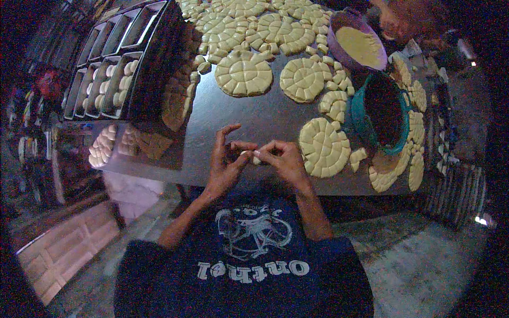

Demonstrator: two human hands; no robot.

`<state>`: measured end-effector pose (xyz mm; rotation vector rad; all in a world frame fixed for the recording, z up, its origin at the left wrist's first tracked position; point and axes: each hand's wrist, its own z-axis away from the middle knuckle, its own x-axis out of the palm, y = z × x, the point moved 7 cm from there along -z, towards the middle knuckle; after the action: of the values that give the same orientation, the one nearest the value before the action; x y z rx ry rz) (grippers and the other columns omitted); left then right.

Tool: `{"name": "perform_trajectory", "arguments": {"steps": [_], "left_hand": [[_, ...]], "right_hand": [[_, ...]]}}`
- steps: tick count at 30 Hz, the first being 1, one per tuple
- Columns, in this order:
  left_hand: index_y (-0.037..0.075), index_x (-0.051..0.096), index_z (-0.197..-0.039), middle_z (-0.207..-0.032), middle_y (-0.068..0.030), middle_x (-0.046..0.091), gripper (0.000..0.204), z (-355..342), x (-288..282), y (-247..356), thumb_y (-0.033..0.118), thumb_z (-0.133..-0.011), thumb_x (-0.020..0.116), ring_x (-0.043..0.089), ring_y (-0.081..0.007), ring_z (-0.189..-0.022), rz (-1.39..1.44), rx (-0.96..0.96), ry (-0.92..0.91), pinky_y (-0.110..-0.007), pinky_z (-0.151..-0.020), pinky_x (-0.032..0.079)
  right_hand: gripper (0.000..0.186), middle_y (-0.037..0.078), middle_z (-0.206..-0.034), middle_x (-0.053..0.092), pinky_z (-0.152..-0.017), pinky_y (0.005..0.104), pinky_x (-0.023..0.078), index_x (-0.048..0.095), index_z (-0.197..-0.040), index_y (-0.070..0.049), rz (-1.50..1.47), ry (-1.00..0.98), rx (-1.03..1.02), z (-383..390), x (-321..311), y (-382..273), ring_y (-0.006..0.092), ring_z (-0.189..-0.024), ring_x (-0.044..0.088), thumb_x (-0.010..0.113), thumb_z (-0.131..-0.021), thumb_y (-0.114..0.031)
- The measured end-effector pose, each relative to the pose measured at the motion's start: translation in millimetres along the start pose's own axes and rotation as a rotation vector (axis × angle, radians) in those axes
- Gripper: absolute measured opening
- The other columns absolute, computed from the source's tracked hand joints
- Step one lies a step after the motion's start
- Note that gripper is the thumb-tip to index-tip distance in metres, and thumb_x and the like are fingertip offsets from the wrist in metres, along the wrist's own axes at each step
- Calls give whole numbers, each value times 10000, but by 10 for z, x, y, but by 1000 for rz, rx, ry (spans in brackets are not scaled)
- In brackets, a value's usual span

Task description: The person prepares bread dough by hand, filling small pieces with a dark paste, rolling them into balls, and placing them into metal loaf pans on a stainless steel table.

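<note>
Between the fingertips of both hands, above the near edge of the metal table, is a small piece of pale dough. My left hand pinches it with thumb and index finger, its other fingers raised. From the other side my right hand grips the same piece, fingers curled and covering much of it. A round of dough cut into segments lies just right of my right hand. Farther off are another cut round and a smaller one.
Loaf tins, some holding dough pieces, stand at the left. A teal basin and a purple tub with pale yellow contents sit at the right. More dough covers the far side. Dough balls lie at the left edge.
</note>
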<state>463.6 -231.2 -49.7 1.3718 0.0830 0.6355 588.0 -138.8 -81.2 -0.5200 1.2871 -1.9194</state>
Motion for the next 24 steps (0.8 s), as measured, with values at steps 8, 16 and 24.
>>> {"name": "perform_trajectory", "arguments": {"steps": [8, 16, 24], "left_hand": [[72, 302, -1403, -1202, -195, 590, 754, -48, -138, -237, -99, -741, 620, 604, -287, -1105, 430, -101, -86, -404, -954, 502], [42, 473, -1301, -1173, -153, 607, 555, -112, -886, 177, -12, -772, 633, 575, -275, -1125, 309, 261, 231, -423, -1034, 420], [21, 542, -1193, -1066, -111, 628, 395, 37, -1397, -192, -28, -809, 622, 598, -219, -1038, 288, 160, 354, -372, -941, 493]], "right_hand": [[231, 72, -1023, 678, -836, 320, 529, 653, -1045, -25, -135, -121, -52, -38, 295, -61, 157, -907, 651, 713, -823, -43], [343, 95, -1074, 669, -819, 377, 520, 669, -1095, -62, 772, 460, -946, 272, 429, -440, 296, -994, 630, 610, -770, 34], [411, 78, -1169, 646, -906, 388, 506, 664, -1155, -155, 961, 111, -654, 170, -408, 515, 275, -1066, 612, 557, -797, 15]]}}
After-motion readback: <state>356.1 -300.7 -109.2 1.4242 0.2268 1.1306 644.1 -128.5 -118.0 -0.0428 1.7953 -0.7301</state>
